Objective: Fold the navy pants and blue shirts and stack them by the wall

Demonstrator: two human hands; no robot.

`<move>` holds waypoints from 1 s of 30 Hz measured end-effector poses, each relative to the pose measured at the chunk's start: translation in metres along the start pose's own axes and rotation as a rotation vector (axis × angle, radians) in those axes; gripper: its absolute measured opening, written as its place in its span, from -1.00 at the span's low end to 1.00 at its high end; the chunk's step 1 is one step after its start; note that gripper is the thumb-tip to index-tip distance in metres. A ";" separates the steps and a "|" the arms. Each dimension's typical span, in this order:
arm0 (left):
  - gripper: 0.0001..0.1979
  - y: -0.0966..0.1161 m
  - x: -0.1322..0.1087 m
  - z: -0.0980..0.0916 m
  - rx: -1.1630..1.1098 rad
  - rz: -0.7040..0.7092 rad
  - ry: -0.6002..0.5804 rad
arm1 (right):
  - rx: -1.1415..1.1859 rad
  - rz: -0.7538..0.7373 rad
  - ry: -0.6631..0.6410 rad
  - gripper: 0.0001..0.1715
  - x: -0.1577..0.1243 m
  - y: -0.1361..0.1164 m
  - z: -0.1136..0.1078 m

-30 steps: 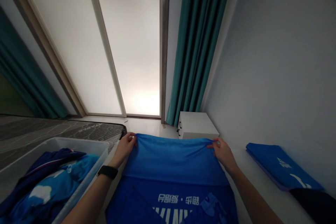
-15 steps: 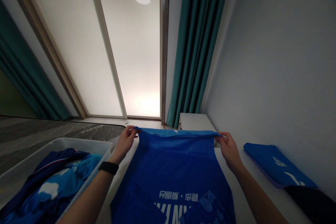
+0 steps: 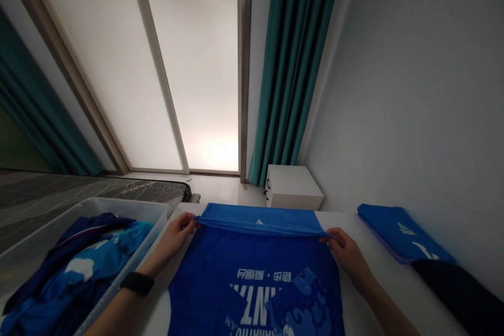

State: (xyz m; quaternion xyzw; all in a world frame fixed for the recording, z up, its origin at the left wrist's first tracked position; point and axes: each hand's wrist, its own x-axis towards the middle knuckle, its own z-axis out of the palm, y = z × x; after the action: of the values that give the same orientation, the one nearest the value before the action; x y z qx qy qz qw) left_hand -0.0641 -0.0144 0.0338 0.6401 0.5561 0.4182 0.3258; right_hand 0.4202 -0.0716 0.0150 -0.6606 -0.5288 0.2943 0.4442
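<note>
A blue shirt (image 3: 220,262) with white lettering, upside down to me, lies spread on a white table (image 3: 346,220) in front of me. Its far part is a lighter blue band with a small white mark, and a folded ridge runs across it. My left hand (image 3: 179,231), with a dark band on the wrist, pinches the left end of that ridge. At the right end, my right hand (image 3: 344,249) pinches the same ridge between thumb and fingers. The shirt's near end runs out of view.
To the left stands a translucent plastic bin (image 3: 157,215) of crumpled blue clothes (image 3: 98,257). Folded blue clothing (image 3: 405,233) lies at the right by the wall, next to a black cloth (image 3: 457,289). Beyond the table are a white cabinet (image 3: 293,184) and a teal curtain (image 3: 297,63).
Both hands have lowered the pinched ridge toward me. The lighter far end, earlier hanging or folded at the edge, now lies flat on the table beyond it.
</note>
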 end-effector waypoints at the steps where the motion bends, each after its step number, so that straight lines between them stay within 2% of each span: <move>1: -0.58 -0.001 -0.003 -0.001 0.028 0.000 -0.013 | -0.016 -0.005 -0.030 -0.71 -0.002 0.000 -0.001; 6: -0.66 -0.011 -0.012 0.002 0.113 -0.011 -0.021 | -0.116 -0.031 -0.139 -0.73 -0.006 0.005 -0.006; 9: -0.68 -0.013 -0.016 0.002 0.157 -0.028 -0.020 | -0.206 -0.037 -0.120 -0.67 -0.009 0.007 -0.007; 14: -0.63 -0.004 -0.021 0.000 0.225 0.013 -0.001 | -0.336 -0.096 -0.074 -0.58 -0.015 0.001 -0.001; 19: -0.58 -0.005 -0.023 0.003 0.277 -0.038 -0.017 | -0.381 -0.153 -0.040 -0.69 -0.015 0.009 0.006; 23: -0.63 -0.010 -0.024 0.004 0.257 -0.006 -0.026 | -0.390 -0.158 -0.041 -0.71 -0.013 0.019 0.006; 25: -0.63 -0.007 -0.026 0.000 0.274 0.018 -0.062 | -0.406 -0.173 -0.071 -0.68 -0.014 0.020 0.003; 30: -0.68 0.007 -0.030 -0.012 0.404 0.106 -0.256 | -0.467 -0.245 -0.146 -0.66 -0.019 0.018 -0.004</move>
State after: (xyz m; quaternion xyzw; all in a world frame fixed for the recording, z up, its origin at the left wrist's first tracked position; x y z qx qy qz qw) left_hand -0.0725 -0.0459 0.0398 0.7683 0.5483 0.2304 0.2366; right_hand 0.4265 -0.0922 -0.0007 -0.6535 -0.6887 0.1553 0.2728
